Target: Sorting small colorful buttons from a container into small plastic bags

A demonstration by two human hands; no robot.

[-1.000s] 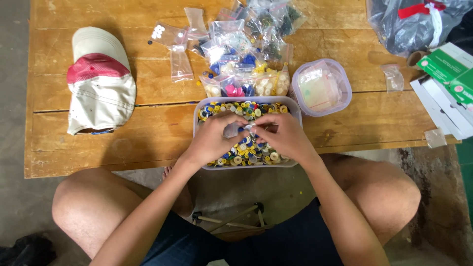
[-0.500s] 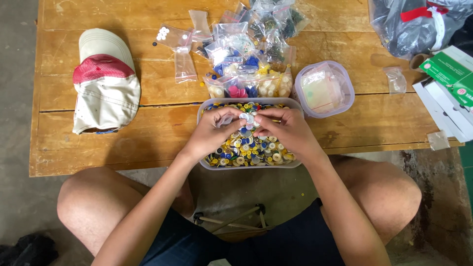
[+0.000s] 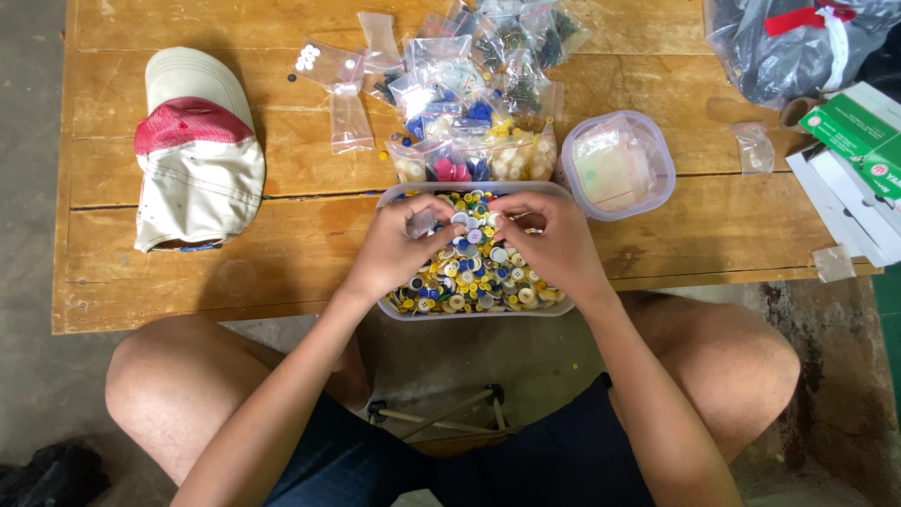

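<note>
Head view: since a moment ago both hands have lifted slightly toward the far end of the tub of buttons (image 3: 474, 282), suggesting sorting carries on. The left hand (image 3: 399, 246) pinches a small clear bag (image 3: 424, 223); the right hand (image 3: 549, 242) has its fingertips closed near it, contents too small to tell. The tub sits on the bench (image 3: 282, 253) edge, directly beneath both hands.

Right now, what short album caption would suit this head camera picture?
Both hands, left and right, pick through a tub of mixed buttons on a wooden table, beside small bags of sorted buttons.
</note>
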